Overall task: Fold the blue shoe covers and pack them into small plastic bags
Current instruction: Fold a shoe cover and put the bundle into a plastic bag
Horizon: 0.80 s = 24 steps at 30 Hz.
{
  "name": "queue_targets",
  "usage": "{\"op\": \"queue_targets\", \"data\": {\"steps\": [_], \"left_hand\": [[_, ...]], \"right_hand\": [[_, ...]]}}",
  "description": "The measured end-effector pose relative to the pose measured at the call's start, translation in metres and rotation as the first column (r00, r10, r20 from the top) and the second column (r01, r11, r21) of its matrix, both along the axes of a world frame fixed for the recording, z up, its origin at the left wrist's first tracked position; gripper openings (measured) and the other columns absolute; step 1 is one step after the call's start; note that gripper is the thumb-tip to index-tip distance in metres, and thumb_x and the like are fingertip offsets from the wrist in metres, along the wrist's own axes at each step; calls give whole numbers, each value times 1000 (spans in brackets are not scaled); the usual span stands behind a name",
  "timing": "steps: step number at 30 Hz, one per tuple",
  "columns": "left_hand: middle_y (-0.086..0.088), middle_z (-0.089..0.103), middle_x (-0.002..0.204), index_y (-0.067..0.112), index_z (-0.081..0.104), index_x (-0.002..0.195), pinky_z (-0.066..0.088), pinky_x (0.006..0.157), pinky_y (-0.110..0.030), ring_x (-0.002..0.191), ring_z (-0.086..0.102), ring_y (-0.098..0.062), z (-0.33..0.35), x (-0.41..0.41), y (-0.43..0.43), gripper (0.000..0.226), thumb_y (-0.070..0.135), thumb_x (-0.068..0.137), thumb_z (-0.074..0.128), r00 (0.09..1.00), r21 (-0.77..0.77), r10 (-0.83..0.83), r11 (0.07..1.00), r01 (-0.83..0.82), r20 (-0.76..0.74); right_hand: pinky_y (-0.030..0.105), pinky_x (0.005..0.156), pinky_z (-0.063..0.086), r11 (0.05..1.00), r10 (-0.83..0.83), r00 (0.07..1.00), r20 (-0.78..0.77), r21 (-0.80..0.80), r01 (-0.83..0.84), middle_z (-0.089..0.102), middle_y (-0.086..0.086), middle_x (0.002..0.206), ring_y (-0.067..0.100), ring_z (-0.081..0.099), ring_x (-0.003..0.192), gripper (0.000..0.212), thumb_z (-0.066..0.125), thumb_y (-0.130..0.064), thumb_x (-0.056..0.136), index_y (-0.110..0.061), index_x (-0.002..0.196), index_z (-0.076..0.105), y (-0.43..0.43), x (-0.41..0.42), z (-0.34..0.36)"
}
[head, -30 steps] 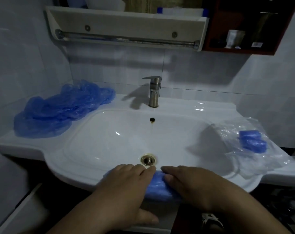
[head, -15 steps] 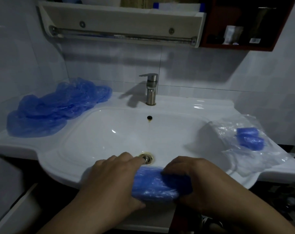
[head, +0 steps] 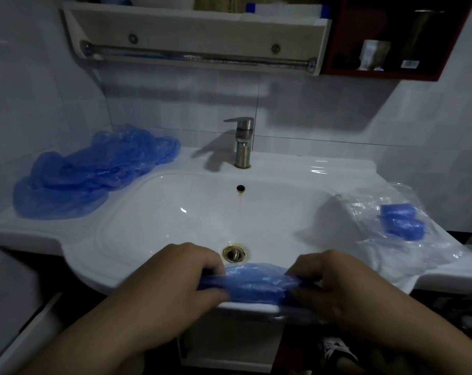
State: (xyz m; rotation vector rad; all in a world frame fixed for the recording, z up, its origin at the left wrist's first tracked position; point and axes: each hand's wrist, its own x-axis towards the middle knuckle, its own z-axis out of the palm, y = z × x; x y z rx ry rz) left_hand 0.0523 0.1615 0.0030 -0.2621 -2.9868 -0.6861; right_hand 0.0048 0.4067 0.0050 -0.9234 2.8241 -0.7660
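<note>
A folded blue shoe cover (head: 252, 283) lies across the front rim of the white sink (head: 153, 269). My left hand (head: 183, 277) grips its left end and my right hand (head: 335, 285) grips its right end, fingers curled over it. A loose pile of blue shoe covers (head: 94, 171) rests on the left counter. On the right counter lie clear plastic bags (head: 408, 239), one of them holding folded blue shoe covers (head: 402, 220).
A steel faucet (head: 242, 142) stands behind the basin, and the drain (head: 233, 253) sits just beyond my hands. A shelf with a towel rail (head: 197, 58) hangs above. A dark red cabinet (head: 386, 36) is at the upper right.
My hands have moved apart along the shoe cover, from meeting at its middle to holding its two ends, so the cover now shows stretched long between them.
</note>
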Motion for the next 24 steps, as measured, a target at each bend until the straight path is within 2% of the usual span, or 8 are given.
{"op": "queue_targets", "data": {"steps": [2,5,9,14,16,18,20,24], "left_hand": [[15,68,78,33,68,79,53,70,-26,75,64,0,3,-2,-2,13,44,77,74,998,95,58,994,-60,28],[10,70,79,34,67,82,55,69,-27,74,66,-4,0,-5,-2,12,44,80,74,983,188,172,965,-181,65],[13,64,88,32,61,88,44,60,-16,76,61,-3,-10,-11,8,14,43,86,70,957,141,287,946,-291,46],[16,62,88,32,60,85,49,70,-19,78,59,-1,-13,-13,11,18,43,82,73,948,49,317,947,-318,21],[15,63,85,32,60,85,49,68,-19,76,60,-2,-12,-12,11,15,41,83,72,950,48,311,949,-311,16],[12,64,87,31,61,89,53,74,-24,82,63,-5,-13,-13,10,9,36,86,68,954,18,300,954,-300,-5],[8,65,91,31,59,91,54,80,-29,87,64,-11,-13,-14,8,8,32,87,65,960,-25,280,960,-281,-27],[9,66,89,36,56,94,53,76,-26,81,62,-7,-11,-13,6,28,50,78,74,962,33,267,963,-269,53]], "right_hand": [[20,71,51,996,-80,996,45,-36,81,71,-15,79,-2,65,74,12,63,-29,89,-36,83,72,1,-3,0],[12,64,48,970,-225,974,37,-89,227,70,-14,73,-5,63,70,15,62,-26,90,-37,84,70,-5,-6,-6],[13,61,40,942,-332,943,-25,-67,329,61,-15,70,-1,59,68,16,60,-28,88,-44,83,61,-17,-4,-15],[17,78,43,919,-386,905,-181,11,394,57,-17,89,0,53,83,33,61,-23,87,-36,117,62,-23,1,-10],[20,84,48,945,-325,877,-352,-80,318,60,-18,99,2,56,89,37,60,-13,84,-34,114,65,-27,10,-1],[21,78,52,978,-193,848,-494,-165,126,68,-14,91,6,63,82,34,56,-13,75,-31,99,72,-43,22,7],[20,82,53,999,-17,834,-552,-38,-5,73,-12,88,7,68,81,34,48,-26,69,-29,90,75,-60,29,-2],[51,101,38,946,64,933,-354,318,56,66,-15,121,8,62,114,51,40,-47,77,-37,121,63,-67,24,-33]]}}
